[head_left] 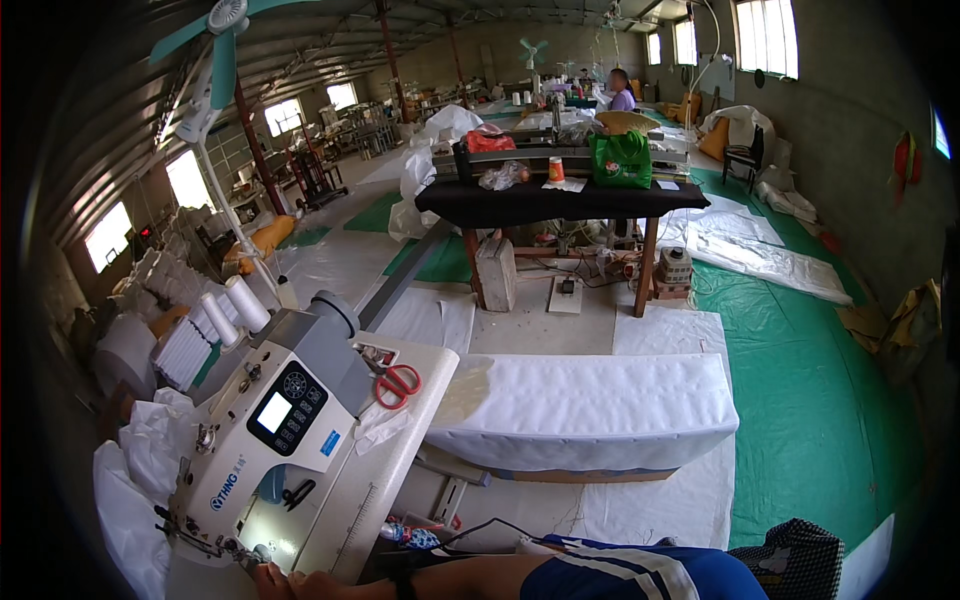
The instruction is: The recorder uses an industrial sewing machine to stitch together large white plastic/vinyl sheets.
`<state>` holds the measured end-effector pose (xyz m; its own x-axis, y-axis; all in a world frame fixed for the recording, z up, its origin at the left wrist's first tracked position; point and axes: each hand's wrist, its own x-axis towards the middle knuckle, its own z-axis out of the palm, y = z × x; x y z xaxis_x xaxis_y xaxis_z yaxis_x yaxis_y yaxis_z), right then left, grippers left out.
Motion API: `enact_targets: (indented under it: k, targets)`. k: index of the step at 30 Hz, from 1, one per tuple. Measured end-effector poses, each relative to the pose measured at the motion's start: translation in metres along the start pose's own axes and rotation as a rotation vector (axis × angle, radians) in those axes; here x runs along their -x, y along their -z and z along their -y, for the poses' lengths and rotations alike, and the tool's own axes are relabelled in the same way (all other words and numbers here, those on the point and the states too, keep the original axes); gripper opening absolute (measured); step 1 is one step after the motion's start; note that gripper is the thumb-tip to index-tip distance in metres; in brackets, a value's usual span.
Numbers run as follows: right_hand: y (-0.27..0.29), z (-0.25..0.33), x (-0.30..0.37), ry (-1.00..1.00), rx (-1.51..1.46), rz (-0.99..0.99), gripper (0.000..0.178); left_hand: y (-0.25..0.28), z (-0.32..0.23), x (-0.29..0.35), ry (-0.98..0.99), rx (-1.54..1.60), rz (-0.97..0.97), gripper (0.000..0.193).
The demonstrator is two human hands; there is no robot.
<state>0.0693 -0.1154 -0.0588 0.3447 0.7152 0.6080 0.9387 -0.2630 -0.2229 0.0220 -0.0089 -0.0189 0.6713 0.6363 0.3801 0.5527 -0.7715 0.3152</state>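
My right forearm comes in from the lower right, with a dark band at the wrist. My right hand [312, 585] is at the lower edge, partly cut off, beside the needle and presser foot [245, 553] of a white sewing machine [262, 455]. Its fingers look pressed together near the lit stitching area; what they hold, if anything, is hidden. I cannot make out my left hand. Red-handled scissors [398, 386] lie on the machine's table [392, 445]. A small black tool [297, 494] rests under the machine arm. Two white thread cones [236, 307] stand behind the machine.
A long bench padded in white [600, 405] stands to the right. Beyond it, a black-covered table [560, 203] bears a green bag [620, 160] and an orange cup [556, 169]. White fabric [145, 500] is heaped left of the machine. A person [621, 92] sits far back.
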Motion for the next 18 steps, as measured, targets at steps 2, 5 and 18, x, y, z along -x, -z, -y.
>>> enact_targets:
  k: [2,5,18]
  targets:
    - [0.0017,0.0015,0.0020,-0.013,0.036,-0.025,0.019,0.0011,-0.0010,0.0013,0.003,0.004,-0.003,0.039]
    - [0.0023,-0.0038,0.0014,0.002,-0.048,-0.044,0.019,0.0008,-0.0024,0.0009,0.000,0.019,-0.008,0.039]
    - [0.0011,-0.0036,0.0030,0.009,-0.039,0.061,0.019,0.0027,-0.0046,0.0020,0.016,0.091,-0.007,0.040]
